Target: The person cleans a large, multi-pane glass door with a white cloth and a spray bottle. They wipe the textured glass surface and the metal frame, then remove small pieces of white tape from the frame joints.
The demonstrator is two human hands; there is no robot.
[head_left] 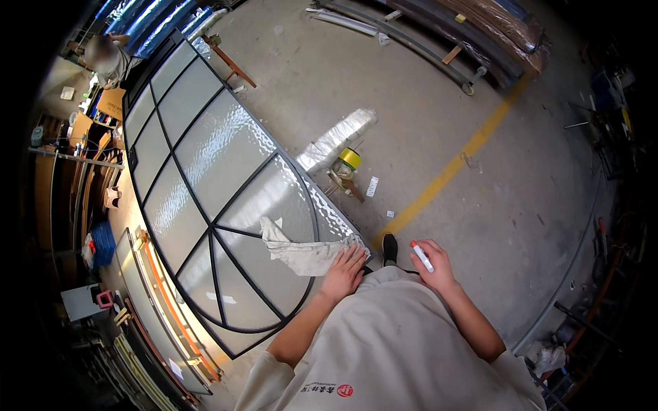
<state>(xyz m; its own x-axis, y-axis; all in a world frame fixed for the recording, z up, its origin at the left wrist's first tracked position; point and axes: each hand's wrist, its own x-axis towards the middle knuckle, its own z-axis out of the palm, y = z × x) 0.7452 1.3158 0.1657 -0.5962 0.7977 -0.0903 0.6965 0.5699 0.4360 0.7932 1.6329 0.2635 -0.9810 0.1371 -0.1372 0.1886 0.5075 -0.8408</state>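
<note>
My left hand (345,272) is at the near right corner of a large framed glass panel (205,157), its fingers curled over one end of a pale grey cloth (301,255). The rest of the cloth trails left, crumpled, across the glass. Dark bars divide the textured panel, with a curved arch at the near end. In my right hand (433,264), held off the panel over the floor, is a slim white tube or marker (423,259) with a red end.
Beyond the panel's right edge lie a silvery wrapped roll (337,140) and a yellow tape roll (349,159). A yellow line (466,151) crosses the floor. Long wrapped profiles (473,34) rest on a cart at the back. Another person (113,61) is at far left, near a cardboard box (112,103).
</note>
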